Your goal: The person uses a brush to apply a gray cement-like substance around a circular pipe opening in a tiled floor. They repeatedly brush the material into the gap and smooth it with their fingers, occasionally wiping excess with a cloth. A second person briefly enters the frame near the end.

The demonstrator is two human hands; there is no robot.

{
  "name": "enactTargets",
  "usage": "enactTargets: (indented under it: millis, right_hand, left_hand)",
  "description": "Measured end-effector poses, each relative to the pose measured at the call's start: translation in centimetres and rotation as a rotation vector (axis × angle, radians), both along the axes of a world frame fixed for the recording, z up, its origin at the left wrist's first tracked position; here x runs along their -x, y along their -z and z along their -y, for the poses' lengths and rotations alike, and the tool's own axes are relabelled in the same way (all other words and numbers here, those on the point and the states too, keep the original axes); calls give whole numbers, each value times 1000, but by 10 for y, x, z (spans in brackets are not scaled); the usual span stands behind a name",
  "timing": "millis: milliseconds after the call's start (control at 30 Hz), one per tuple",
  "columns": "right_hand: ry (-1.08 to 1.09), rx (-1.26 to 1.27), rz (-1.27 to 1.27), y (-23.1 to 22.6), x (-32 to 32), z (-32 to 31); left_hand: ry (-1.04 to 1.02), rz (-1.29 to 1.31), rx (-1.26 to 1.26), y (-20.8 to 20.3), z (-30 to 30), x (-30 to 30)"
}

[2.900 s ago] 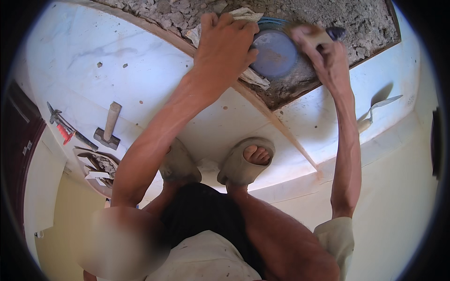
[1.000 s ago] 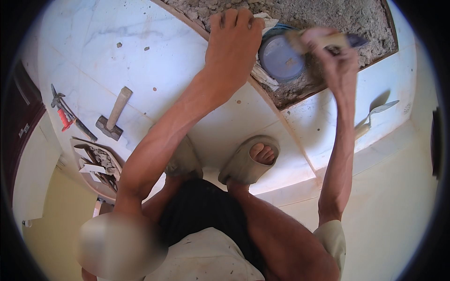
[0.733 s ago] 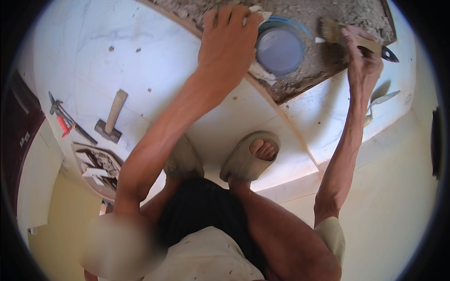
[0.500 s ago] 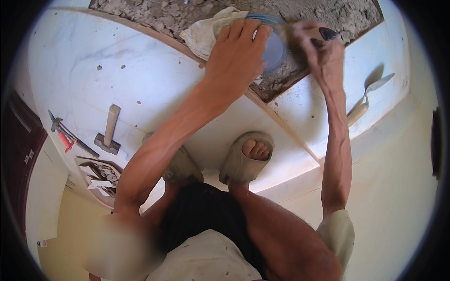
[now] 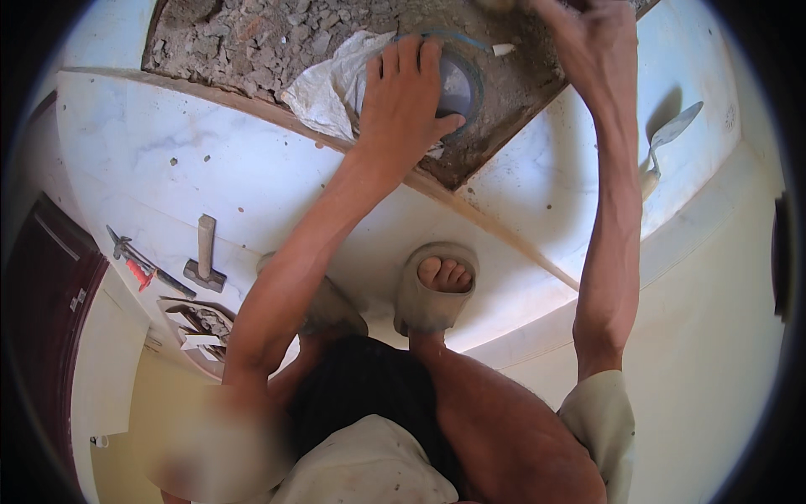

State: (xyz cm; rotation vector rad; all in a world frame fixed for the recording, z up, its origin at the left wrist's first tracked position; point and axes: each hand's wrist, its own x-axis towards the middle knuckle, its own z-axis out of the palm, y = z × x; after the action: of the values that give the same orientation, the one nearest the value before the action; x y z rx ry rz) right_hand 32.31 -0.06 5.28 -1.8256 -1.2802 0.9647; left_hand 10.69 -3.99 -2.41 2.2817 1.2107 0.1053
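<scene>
My left hand point(image 5: 405, 97) lies over a round blue-rimmed pipe end point(image 5: 466, 80) set in a pit of grey rubble and mortar point(image 5: 243, 42), fingers across its top and thumb on its rim. A crumpled white sack point(image 5: 323, 84) is tucked beside the pipe, partly under my palm. My right hand point(image 5: 592, 42) reaches to the top edge of the view, closed on a tan tool point(image 5: 497, 5) that is mostly cut off. A small white stub point(image 5: 504, 49) lies on the mortar by the pipe.
White marble floor point(image 5: 193, 168) surrounds the pit. A hammer point(image 5: 204, 254), red-handled pliers point(image 5: 138, 270) and a tray of tools point(image 5: 197, 323) lie at left. A trowel point(image 5: 667, 141) rests at right. My sandalled foot point(image 5: 435, 290) stands below the pit. A dark door point(image 5: 42, 311) is far left.
My left hand has slid from the sack onto the pipe end, covering it. My right hand with the tan tool has lifted away from the pipe toward the top edge.
</scene>
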Motion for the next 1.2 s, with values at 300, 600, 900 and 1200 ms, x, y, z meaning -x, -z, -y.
enactTargets:
  millis: [300, 600, 900, 1200]
  right_hand:
    - [-105, -131, 314, 49, -10, 29]
    - [-370, -135, 316, 63, -1, 39]
    - [400, -230, 190, 28, -51, 39]
    - [544, -530, 88, 89, -77, 64]
  left_hand:
    - [-64, -1, 34, 3, 13, -4]
    - [-32, -152, -33, 2, 16, -14]
    - [53, -174, -5, 4, 5, -9]
    - [110, -151, 79, 1, -8, -18]
